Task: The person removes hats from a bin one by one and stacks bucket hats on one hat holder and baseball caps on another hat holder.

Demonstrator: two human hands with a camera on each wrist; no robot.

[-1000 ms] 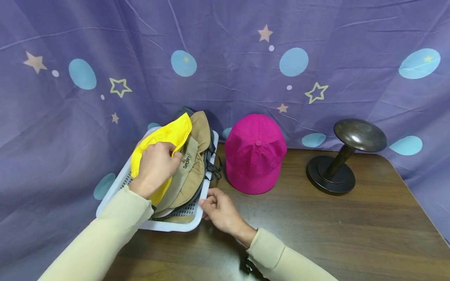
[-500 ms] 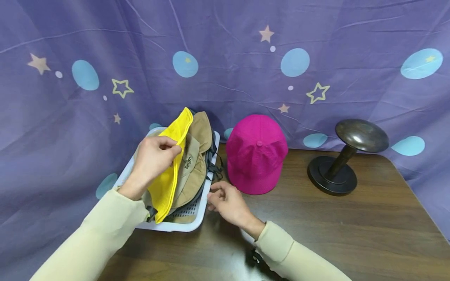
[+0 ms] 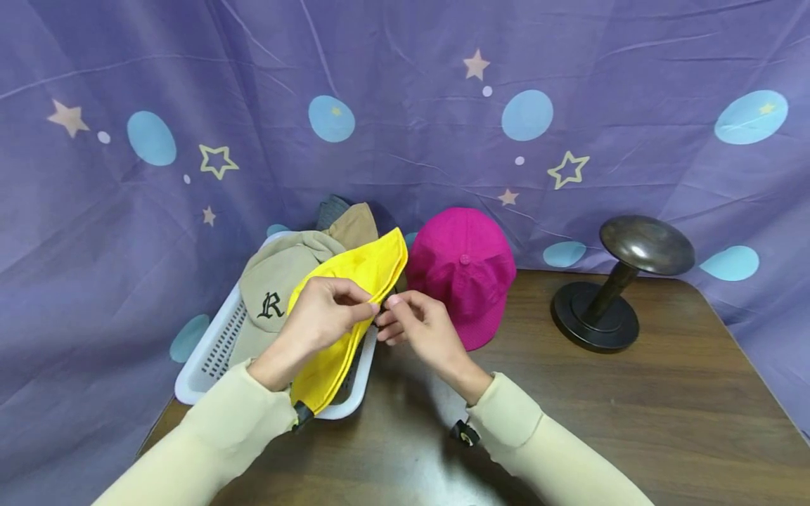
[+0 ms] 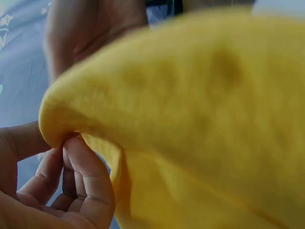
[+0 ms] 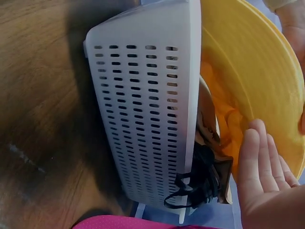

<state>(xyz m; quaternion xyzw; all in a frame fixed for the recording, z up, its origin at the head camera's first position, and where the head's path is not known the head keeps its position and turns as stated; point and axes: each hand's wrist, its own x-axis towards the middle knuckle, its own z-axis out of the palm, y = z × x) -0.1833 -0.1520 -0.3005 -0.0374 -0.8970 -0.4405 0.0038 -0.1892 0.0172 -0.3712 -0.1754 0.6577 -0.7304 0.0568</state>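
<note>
One curly black letter R (image 3: 271, 306) is on the soft beige cloth cap (image 3: 281, 270) in the white plastic basket (image 5: 157, 28) full of little holes. The left hand (image 3: 323, 313) pinches the rim of a bright yellow floppy cloth hat (image 3: 324, 372), which is tilted over the basket. The right hand (image 3: 435, 332) is just beside that rim, its fingers held out; I can't tell if they touch it. A bright pink cloth cap (image 3: 462, 277) sits on the brown wooden desk (image 3: 633, 414).

Purple curtain (image 3: 405, 130) fills the back, stars (image 3: 477, 64) and blue ovals (image 3: 528, 115) everywhere, light gleaming off the brown bench (image 3: 683, 393)!
</note>
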